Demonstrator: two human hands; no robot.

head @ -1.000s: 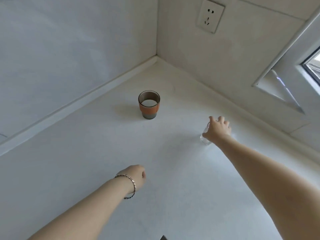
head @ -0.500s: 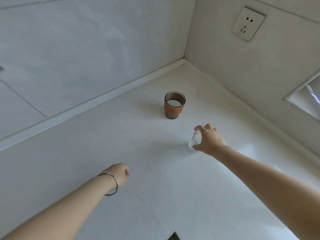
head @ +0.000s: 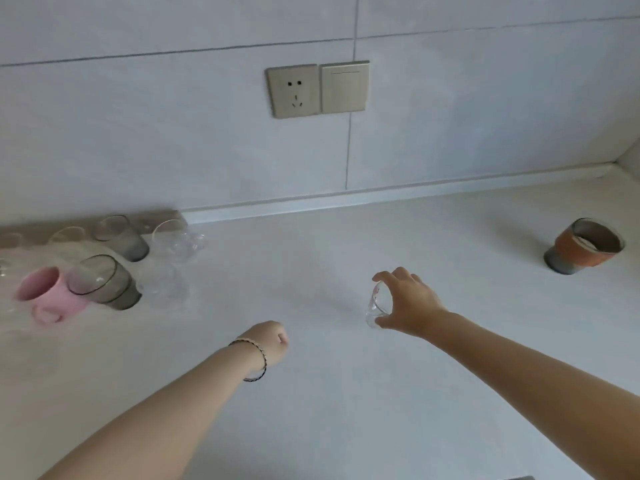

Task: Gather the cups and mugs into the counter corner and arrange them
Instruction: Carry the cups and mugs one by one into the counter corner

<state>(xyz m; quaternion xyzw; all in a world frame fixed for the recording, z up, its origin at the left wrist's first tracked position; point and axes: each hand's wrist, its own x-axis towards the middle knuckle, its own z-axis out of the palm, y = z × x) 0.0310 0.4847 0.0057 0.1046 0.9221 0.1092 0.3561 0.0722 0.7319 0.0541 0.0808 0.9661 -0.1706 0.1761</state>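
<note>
One small glass in right hand

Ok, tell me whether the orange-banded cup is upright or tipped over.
Upright: the orange-banded cup stands on its grey base on the counter, its open mouth facing up. Its slight lean looks like wide-angle lens distortion.

A pale grey tiled wall runs along the far side, crossed by thin dark seams. On it a brushed-metal socket and a matching switch plate sit side by side. A white upstand strip meets the off-white counter. At far right a second wall forms the corner. The light is soft.
</note>
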